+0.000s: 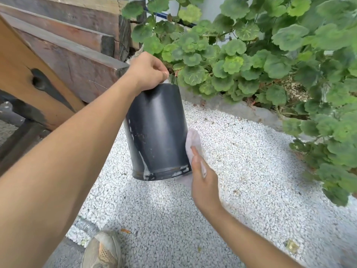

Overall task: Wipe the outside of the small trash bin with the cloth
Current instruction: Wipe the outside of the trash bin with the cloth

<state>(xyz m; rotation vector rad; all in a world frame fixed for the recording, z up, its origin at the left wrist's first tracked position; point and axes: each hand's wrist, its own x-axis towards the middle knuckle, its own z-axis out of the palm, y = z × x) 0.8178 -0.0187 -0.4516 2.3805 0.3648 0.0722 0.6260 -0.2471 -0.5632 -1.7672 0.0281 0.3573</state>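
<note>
The small black trash bin (157, 130) hangs in the air above the gravel, tilted, with its base toward me and scuffed white marks near the bottom edge. My left hand (147, 71) grips its far rim from above. My right hand (203, 177) presses a pale, thin cloth (193, 143) against the bin's lower right side. The cloth is partly hidden behind the bin and under my fingers.
White gravel (241, 161) covers the ground below. Stacked dark wooden beams (77, 55) stand to the left. A leafy green plant (270, 60) fills the right and back, behind a grey stone edge (241, 109). My shoe (102, 250) shows at the bottom.
</note>
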